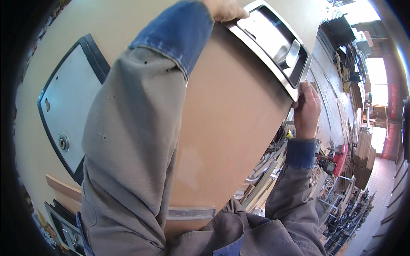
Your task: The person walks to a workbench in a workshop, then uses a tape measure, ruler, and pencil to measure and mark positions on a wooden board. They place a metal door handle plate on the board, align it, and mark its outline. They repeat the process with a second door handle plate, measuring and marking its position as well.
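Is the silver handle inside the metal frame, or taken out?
Inside: the silver handle shows bordered by the metal frame, near the right hand.

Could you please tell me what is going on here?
A person is handling a shiny silver metal panel with a recessed handle at the edge of a large tan board. The left hand touches the panel's left end; the right hand grips its right corner. A grey, black-rimmed plate lies farther left.
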{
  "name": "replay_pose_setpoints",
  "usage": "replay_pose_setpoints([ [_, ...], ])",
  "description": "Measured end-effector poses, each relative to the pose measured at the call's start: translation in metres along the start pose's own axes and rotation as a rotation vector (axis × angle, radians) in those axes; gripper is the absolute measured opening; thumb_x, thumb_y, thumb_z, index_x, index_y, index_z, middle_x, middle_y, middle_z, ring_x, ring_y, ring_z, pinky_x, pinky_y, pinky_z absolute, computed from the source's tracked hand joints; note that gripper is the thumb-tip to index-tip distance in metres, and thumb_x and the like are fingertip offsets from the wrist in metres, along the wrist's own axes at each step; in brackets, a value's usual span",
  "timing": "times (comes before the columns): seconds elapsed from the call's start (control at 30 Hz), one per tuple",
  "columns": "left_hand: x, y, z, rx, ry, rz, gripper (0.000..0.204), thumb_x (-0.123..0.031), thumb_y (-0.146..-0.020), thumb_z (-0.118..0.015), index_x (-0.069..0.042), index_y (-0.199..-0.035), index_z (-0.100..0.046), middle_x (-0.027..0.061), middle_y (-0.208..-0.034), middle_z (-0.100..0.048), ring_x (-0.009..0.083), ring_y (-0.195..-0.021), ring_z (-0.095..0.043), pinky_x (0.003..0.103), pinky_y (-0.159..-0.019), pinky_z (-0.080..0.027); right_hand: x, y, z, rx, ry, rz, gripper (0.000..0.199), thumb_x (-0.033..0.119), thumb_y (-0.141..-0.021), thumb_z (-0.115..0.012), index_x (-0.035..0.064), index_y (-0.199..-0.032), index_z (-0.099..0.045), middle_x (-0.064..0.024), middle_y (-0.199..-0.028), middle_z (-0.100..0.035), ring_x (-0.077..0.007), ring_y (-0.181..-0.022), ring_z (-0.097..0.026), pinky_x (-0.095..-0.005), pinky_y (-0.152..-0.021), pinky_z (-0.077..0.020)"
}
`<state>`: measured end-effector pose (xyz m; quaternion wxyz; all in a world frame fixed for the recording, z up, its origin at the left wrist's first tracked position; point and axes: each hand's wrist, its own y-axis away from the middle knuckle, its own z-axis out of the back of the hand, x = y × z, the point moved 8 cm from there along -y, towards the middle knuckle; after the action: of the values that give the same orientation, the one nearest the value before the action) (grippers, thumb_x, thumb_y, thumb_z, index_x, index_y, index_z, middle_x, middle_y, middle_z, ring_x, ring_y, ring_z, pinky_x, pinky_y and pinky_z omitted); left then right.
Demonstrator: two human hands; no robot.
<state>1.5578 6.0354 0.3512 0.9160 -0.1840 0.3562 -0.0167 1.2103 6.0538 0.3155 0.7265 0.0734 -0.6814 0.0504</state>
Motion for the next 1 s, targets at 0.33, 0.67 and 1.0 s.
replay_pose_setpoints([
  [0.33, -0.011, 0.017, 0.018, 0.188, -0.005, 0.341, 0.043, -0.043, -0.086, -0.075, 0.0, -0.083, -0.079, 0.0189, -0.085, -0.074, 0.0303, -0.079, -0.07, 0.041, -0.075, -0.054, 0.002, -0.001, -0.006, 0.013, -0.052, 0.006, 0.031, 0.018, -0.104, -0.061, -0.0079, -0.118, -0.069, -0.0016, -0.076, -0.065, -0.0066, -0.052, -0.052, -0.0219, -0.048, -0.0418],
  [0.67, -0.012, 0.018, 0.018, 0.149, 0.047, 0.365, 0.043, -0.041, -0.086, -0.078, 0.002, -0.09, -0.078, 0.0212, -0.089, -0.075, 0.0325, -0.087, -0.072, 0.042, -0.083, -0.055, 0.006, 0.001, -0.006, -0.011, 0.005, -0.002, 0.032, 0.019, -0.104, -0.06, -0.0064, -0.121, -0.069, 0.0008, -0.074, -0.063, -0.0048, -0.053, -0.05, -0.021, -0.048, -0.0403],
  [1.0, -0.011, 0.019, 0.018, 0.161, 0.044, 0.384, 0.042, -0.039, -0.085, -0.079, 0.003, -0.093, -0.078, 0.0225, -0.093, -0.075, 0.0336, -0.091, -0.072, 0.042, -0.085, -0.055, 0.004, 0.0, -0.005, -0.006, -0.017, -0.013, 0.034, 0.016, -0.103, -0.06, -0.0087, -0.126, -0.067, -0.0015, -0.074, -0.067, -0.0056, -0.051, -0.052, -0.0213, -0.047, -0.042],
])
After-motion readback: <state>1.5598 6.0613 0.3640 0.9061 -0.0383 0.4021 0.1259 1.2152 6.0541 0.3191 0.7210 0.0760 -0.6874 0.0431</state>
